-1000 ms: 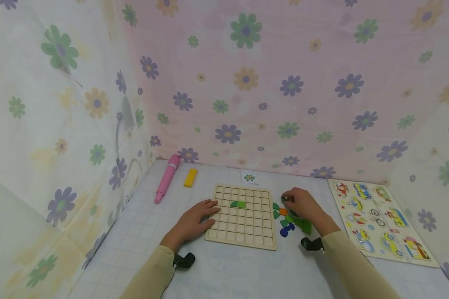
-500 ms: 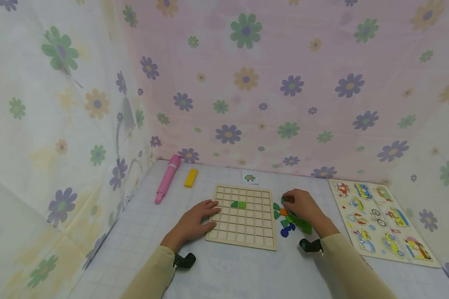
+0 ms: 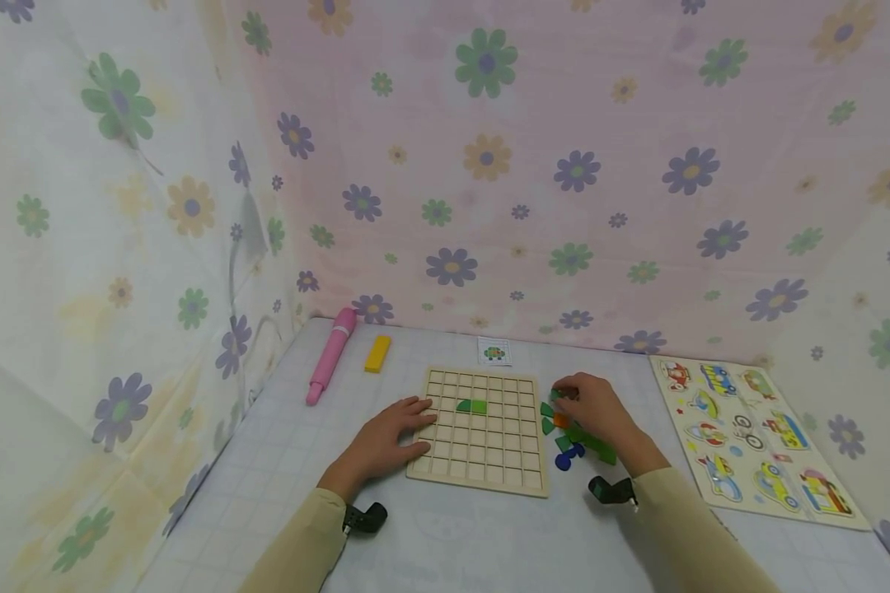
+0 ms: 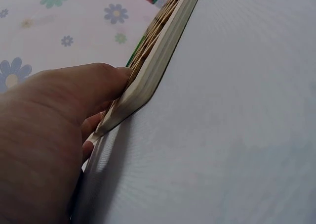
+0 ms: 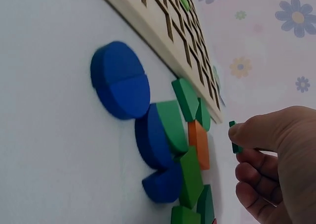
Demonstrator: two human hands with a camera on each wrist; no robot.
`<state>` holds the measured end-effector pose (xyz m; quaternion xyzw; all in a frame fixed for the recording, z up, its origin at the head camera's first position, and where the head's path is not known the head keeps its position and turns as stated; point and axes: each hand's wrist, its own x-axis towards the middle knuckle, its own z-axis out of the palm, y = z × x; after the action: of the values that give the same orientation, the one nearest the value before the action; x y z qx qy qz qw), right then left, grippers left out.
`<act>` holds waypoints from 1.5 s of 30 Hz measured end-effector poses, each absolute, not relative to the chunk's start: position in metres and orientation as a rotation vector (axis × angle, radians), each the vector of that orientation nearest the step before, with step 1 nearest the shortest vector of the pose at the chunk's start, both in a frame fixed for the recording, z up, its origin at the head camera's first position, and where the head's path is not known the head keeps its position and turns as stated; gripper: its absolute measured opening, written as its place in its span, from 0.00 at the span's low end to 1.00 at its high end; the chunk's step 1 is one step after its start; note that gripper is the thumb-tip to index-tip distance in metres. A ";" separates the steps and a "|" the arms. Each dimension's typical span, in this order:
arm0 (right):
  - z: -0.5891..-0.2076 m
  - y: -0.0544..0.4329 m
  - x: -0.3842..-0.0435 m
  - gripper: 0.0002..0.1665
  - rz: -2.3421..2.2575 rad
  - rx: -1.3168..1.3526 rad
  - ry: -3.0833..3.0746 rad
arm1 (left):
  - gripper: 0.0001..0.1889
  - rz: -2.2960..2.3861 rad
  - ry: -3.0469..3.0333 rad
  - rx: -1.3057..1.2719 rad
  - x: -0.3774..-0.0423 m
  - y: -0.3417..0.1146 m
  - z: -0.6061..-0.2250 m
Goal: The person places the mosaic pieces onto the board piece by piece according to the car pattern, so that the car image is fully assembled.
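Cloth (image 3: 534,107) printed with flowers hangs behind the table (image 3: 489,535), where a picture puzzle (image 3: 760,455) lies to the right of my wooden grid board (image 3: 478,436). My left hand (image 3: 386,441) rests, fingers extended, on the board's left edge. Near loose blocks (image 5: 173,130) in blue, green and orange, my right hand (image 3: 599,408) pinches a small green piece (image 5: 236,147) just off the board's right edge. Two green pieces (image 3: 478,406) sit in the grid.

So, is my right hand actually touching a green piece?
Touching. The right wrist view shows it: the right hand pinches a small green piece, with the thumb lying against it and no gap.
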<state>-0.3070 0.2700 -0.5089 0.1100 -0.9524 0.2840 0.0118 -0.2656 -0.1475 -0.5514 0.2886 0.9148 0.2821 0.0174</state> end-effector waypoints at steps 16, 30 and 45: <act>-0.496 0.242 -0.303 0.15 0.885 0.459 -2.896 | 0.29 0.894 2.852 0.901 -0.265 -0.145 -0.550; -0.492 0.217 -0.299 0.16 0.893 0.526 -2.888 | 0.29 0.904 2.855 0.878 -0.263 -0.143 -0.547; -0.499 0.196 -0.300 0.14 0.929 0.592 -2.874 | 0.29 0.933 2.850 0.871 -0.264 -0.144 -0.549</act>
<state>-0.3001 0.1962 -0.4992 0.1921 -0.9334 0.3016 0.0318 -0.2638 -0.1444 -0.5494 0.2791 0.9126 0.2987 0.0095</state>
